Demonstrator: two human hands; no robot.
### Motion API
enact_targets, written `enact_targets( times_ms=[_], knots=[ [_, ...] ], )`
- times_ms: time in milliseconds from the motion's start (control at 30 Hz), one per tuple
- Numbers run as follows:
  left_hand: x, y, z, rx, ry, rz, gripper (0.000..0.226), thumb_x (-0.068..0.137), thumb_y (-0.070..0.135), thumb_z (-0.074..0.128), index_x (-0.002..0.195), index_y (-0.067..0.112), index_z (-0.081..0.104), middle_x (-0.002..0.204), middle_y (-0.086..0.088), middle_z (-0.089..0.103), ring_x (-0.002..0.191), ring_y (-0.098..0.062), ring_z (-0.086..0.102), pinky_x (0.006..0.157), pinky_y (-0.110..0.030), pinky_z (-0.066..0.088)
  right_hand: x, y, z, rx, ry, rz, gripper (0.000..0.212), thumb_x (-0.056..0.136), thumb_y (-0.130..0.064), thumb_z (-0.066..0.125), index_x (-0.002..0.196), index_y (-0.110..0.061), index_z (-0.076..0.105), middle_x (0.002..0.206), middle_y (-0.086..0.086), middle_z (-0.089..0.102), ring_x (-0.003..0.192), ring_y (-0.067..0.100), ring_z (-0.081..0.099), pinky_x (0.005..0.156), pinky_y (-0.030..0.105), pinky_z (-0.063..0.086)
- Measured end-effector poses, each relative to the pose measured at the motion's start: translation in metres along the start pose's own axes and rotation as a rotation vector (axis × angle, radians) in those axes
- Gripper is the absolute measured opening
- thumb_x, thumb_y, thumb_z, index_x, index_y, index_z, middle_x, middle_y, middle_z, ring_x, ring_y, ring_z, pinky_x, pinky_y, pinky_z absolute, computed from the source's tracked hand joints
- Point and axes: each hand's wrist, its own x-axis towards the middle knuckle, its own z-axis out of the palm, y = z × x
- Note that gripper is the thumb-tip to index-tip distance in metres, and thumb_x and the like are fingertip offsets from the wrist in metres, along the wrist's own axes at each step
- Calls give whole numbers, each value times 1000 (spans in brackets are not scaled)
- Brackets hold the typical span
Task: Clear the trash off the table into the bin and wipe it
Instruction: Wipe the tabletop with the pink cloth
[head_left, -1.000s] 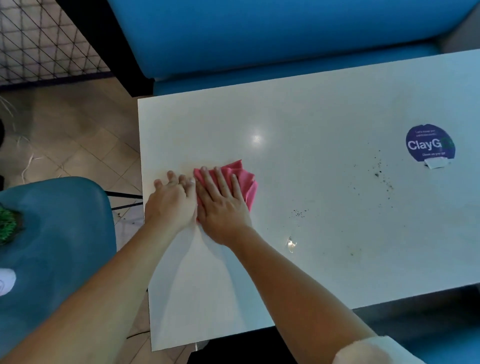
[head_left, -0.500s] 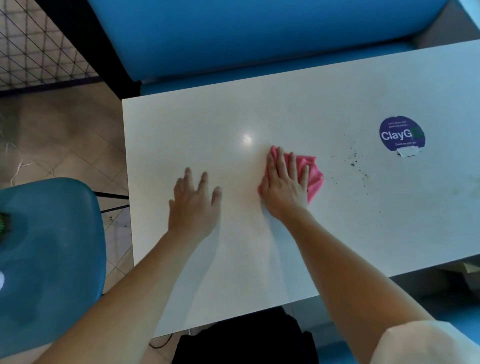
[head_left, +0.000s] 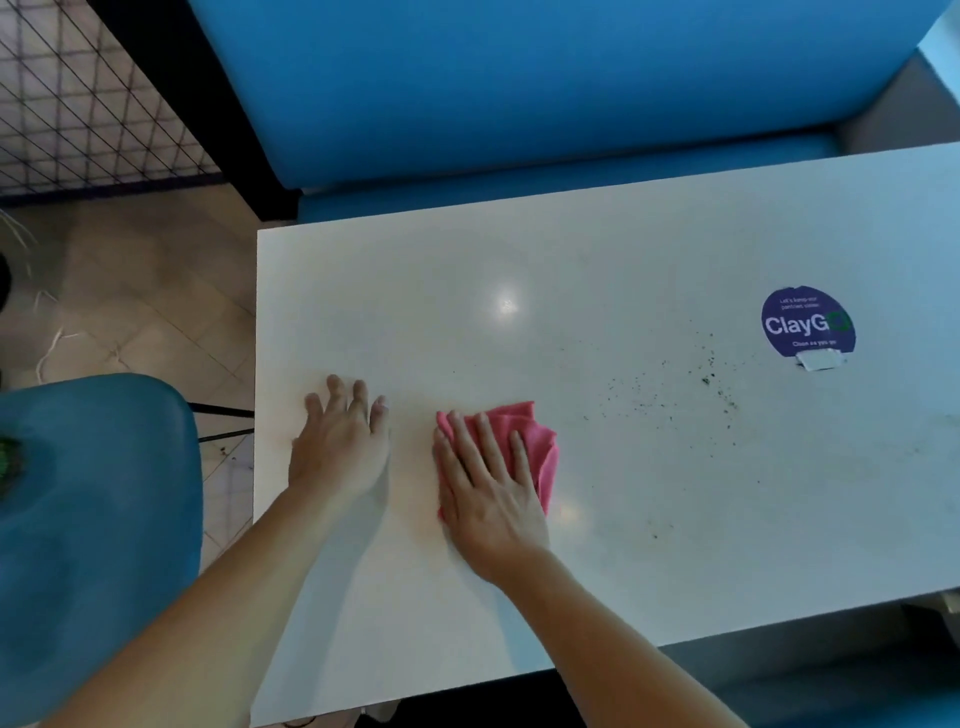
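Observation:
A white table (head_left: 623, 249) fills the middle of the head view. My right hand (head_left: 485, 483) lies flat, fingers spread, pressing a folded pink cloth (head_left: 540, 441) onto the tabletop left of centre. My left hand (head_left: 340, 441) rests palm down on the bare tabletop near the left edge, fingers apart, holding nothing. Dark crumbs (head_left: 670, 395) are scattered over the surface to the right of the cloth. No bin is in view.
A round purple ClayGo sticker (head_left: 808, 322) with a peeling white tab sits at the right. A blue bench (head_left: 519, 88) runs behind the table. A blue chair (head_left: 98, 499) stands at the left over tiled floor (head_left: 135, 291); a wire grid panel (head_left: 78, 88) is at the far left.
My right hand slid the pink cloth out to the right, toward the crumbs, then back left and nearer me. My left hand came off the cloth and stayed on the table's left side.

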Motion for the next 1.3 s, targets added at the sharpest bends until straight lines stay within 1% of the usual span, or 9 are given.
enact_targets(
  times_ms=[167, 300, 533, 633, 767, 933, 1000, 1100, 1300],
  knots=[
    [1, -5, -5, -39, -17, -25, 59, 109, 47, 14, 162, 26, 27, 173, -3, 8, 159, -30, 8, 124, -50, 21, 80, -22, -3, -7, 18, -130, 61, 108, -43, 24, 164, -24, 12, 172, -3, 4, 158, 28, -3, 123, 61, 3],
    [1, -4, -3, 8, -24, -10, 54, 111, 39, 19, 163, 25, 25, 173, -4, 6, 158, -33, 7, 122, -50, 24, 132, 2, -19, -47, 23, -63, 63, 105, -47, 20, 164, -26, 12, 172, -2, 4, 158, 29, -3, 122, 63, 3],
    [3, -11, 0, 130, -44, 20, 65, 107, 40, 41, 164, 27, 14, 173, -2, 1, 158, -32, 8, 113, -50, 40, 100, 109, -44, -50, 141, 222, 52, 103, -59, 24, 154, -58, 19, 172, -4, 3, 157, 40, -1, 121, 65, -9],
    [1, -9, -1, 119, -38, 15, 68, 106, 44, 44, 165, 27, 13, 173, -1, 0, 159, -31, 7, 114, -50, 39, 81, 146, -48, 8, 208, 289, 52, 107, -46, 32, 158, -44, 27, 172, -4, 8, 158, 31, 4, 125, 60, 1],
    [0, -6, -3, 101, -37, -1, 70, 103, 47, 48, 164, 26, 19, 173, -3, 4, 157, -32, 12, 118, -50, 35, 83, 167, -48, 177, 440, 242, 55, 95, -9, 61, 149, -9, 51, 162, 6, 38, 150, 30, 35, 125, 47, 22],
    [-30, 13, 6, -92, 175, -58, 37, 98, 43, 55, 126, 19, 62, 148, -12, 45, 137, -36, 44, 98, -43, 45, 80, 95, -73, 486, 439, 125, 48, 98, -17, 54, 147, -16, 55, 160, -8, 40, 141, 10, 46, 117, 23, 27],
    [-45, 14, 19, -156, 237, -60, 34, 101, 34, 53, 129, 19, 64, 147, -13, 47, 134, -37, 46, 103, -44, 45, 67, 37, -61, 452, 207, -143, 51, 99, -28, 52, 150, -21, 51, 160, -8, 41, 141, 19, 46, 119, 30, 27],
    [-61, 3, 40, -244, 280, -91, 38, 101, 24, 45, 133, 20, 65, 152, -12, 47, 138, -36, 45, 112, -45, 40, 25, -29, -15, 194, -117, -262, 64, 102, -46, 42, 161, -29, 27, 170, -6, 18, 157, 38, 7, 123, 61, 9],
    [-98, -13, 59, -229, 240, -70, 47, 99, 9, 52, 146, 14, 57, 163, -12, 37, 152, -26, 32, 122, -42, 31, -35, 15, 15, 48, 93, -252, 58, 108, -44, 34, 163, -27, 22, 171, -2, 12, 158, 36, 2, 124, 61, 9]
  ],
)
